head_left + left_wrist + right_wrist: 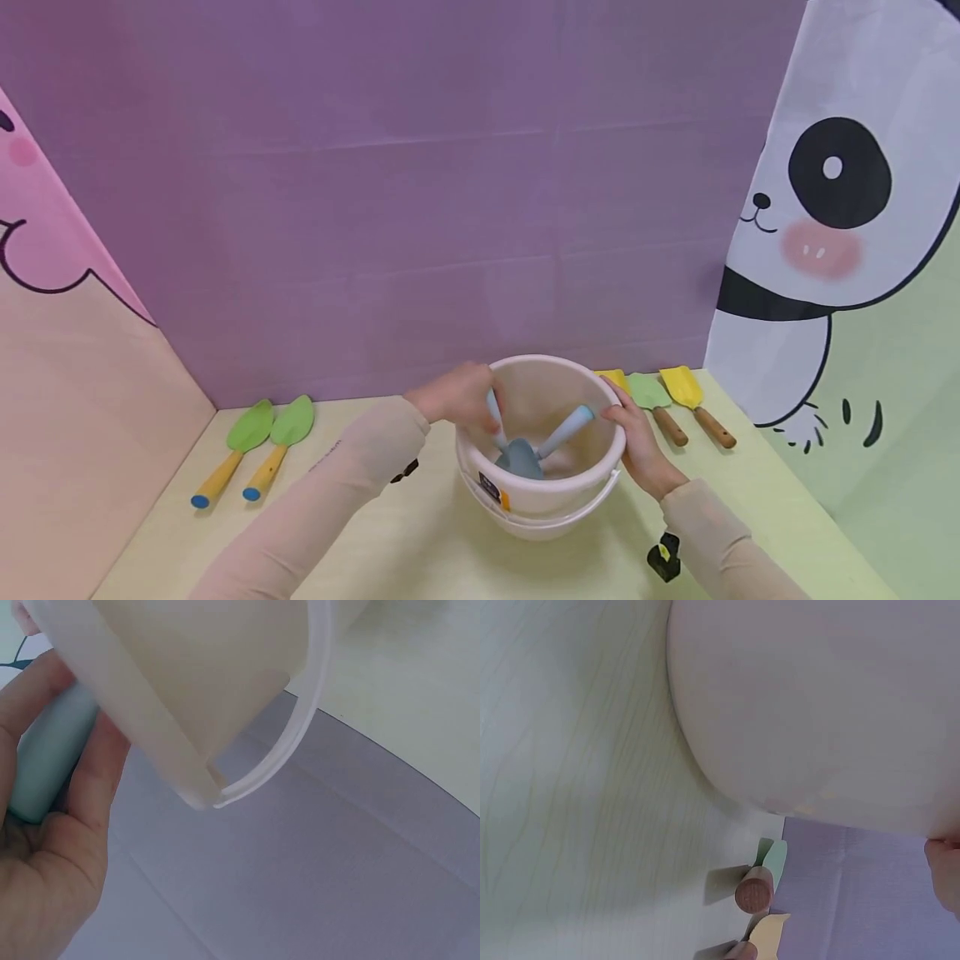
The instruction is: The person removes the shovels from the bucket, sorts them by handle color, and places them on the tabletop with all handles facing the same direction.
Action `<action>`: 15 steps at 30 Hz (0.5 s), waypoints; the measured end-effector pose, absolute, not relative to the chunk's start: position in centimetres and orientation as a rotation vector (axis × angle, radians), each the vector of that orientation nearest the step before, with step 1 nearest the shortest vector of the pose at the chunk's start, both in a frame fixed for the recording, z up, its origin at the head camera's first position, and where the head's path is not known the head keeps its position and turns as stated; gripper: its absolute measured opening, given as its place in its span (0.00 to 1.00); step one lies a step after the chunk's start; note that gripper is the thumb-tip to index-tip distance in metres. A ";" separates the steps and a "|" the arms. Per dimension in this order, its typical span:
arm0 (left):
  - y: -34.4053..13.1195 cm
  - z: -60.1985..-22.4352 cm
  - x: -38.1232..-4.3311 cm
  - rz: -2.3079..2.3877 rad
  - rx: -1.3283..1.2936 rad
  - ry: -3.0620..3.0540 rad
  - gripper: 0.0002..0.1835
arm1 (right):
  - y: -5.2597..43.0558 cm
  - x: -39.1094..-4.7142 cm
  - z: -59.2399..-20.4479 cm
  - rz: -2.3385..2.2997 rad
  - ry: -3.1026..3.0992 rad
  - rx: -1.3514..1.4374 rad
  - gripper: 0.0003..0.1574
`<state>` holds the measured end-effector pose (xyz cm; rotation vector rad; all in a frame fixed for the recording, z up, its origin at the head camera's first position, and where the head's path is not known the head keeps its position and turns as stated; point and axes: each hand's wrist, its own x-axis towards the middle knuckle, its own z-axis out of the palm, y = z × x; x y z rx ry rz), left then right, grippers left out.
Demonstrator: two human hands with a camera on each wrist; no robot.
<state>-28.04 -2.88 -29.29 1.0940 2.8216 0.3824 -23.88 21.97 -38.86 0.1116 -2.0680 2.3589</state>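
Note:
A white bucket (pixel 540 500) with its handle hanging down at the front stands tilted on the table. Inside it lie two blue toy shovels; one has its handle (pixel 568 431) leaning to the right, and their blades (pixel 522 458) overlap near the front wall. My left hand (pixel 467 398) reaches over the left rim and grips the handle of the other shovel (pixel 56 746). With the right hand (pixel 634 429) I hold the bucket's right rim, fingers outside and thumb near the inner edge. The right wrist view shows mostly the bucket's side (pixel 817 712).
Two green leaf-shaped shovels with yellow handles (pixel 266 471) lie at the left of the table. On the right, behind the bucket, are a green shovel (pixel 647 390), a yellow shovel (pixel 682 387) and part of another yellow one (pixel 611 377). A purple wall (pixel 412 208) rises behind.

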 end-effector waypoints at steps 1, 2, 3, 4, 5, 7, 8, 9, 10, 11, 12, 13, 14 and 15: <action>-2.9 -29.1 -28.0 0.389 1.097 2.831 0.07 | 22.0 -23.9 -38.8 2.363 -2.062 0.112 0.39; -3.0 -29.0 -27.9 0.402 1.094 2.838 0.07 | 22.1 -23.9 -38.8 2.366 -2.057 0.111 0.39; -3.0 -28.9 -27.8 0.413 1.080 2.847 0.07 | 22.1 -23.9 -38.8 2.367 -2.052 0.114 0.39; -3.1 -28.9 -27.7 0.435 1.072 2.853 0.07 | 22.1 -23.9 -38.7 2.366 -2.050 0.113 0.39; -3.2 -28.9 -27.6 0.459 1.062 2.860 0.08 | 22.2 -23.8 -38.7 2.370 -2.049 0.112 0.39; -3.5 -29.0 -27.4 0.514 1.033 2.879 0.08 | 22.2 -23.8 -38.7 2.370 -2.048 0.113 0.39; -3.6 -29.1 -27.2 0.539 1.026 2.887 0.08 | 22.2 -23.8 -38.7 2.370 -2.047 0.111 0.39; -3.8 -29.1 -27.2 0.558 1.018 2.897 0.08 | 22.2 -23.8 -38.7 2.371 -2.044 0.109 0.39; -3.9 -29.2 -27.0 0.576 1.014 2.902 0.08 | 22.1 -23.7 -38.6 2.374 -2.042 0.104 0.39; -4.0 -29.2 -26.9 0.588 1.010 2.910 0.08 | 22.1 -23.7 -38.6 2.376 -2.040 0.102 0.39; -4.1 -29.2 -26.8 0.593 1.012 2.914 0.08 | 22.1 -23.7 -38.6 2.377 -2.039 0.102 0.39; -4.1 -29.1 -26.6 0.597 1.017 2.914 0.08 | 22.1 -23.7 -38.6 2.378 -2.039 0.103 0.39; -4.1 -29.1 -26.5 0.597 1.021 2.915 0.08 | 22.2 -23.6 -38.6 2.377 -2.041 0.103 0.39; -4.1 -29.0 -26.4 0.600 1.022 2.912 0.08 | 22.2 -23.6 -38.6 2.374 -2.042 0.106 0.39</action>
